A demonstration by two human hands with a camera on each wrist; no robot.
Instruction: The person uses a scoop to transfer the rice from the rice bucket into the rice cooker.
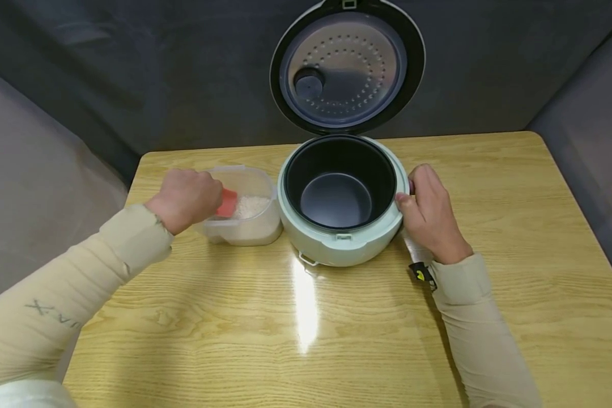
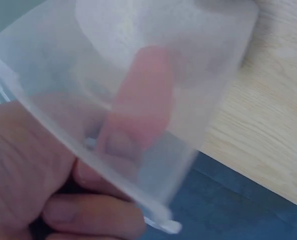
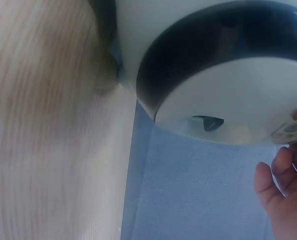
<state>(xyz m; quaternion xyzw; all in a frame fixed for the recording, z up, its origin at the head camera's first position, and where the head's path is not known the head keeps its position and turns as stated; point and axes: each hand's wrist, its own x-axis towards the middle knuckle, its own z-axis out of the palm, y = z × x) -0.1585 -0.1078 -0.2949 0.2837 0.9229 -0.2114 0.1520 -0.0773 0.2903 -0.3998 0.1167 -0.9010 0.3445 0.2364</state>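
My left hand [image 1: 188,195] reaches over the near-left rim of a clear plastic box [image 1: 257,229] and pinches a red scoop [image 1: 227,203]. White rice [image 1: 252,205] lies in the box. Through the cloudy wall, the left wrist view shows the scoop [image 2: 146,92] against the rice, with thumb and fingers around its handle end. Right of the box, touching or nearly so, stands a pale green rice cooker [image 1: 336,252], its black inner pot [image 1: 336,198] bare inside. My right hand [image 1: 430,212] holds the cooker's right side, thumb at the rim; the cooker partly hides its fingertips.
The cooker's lid [image 1: 348,68] stands raised behind the pot. The wooden table [image 1: 224,328] reflects a bright light in front of the cooker. A dark grey cloth [image 1: 183,73] hangs behind the table's back edge.
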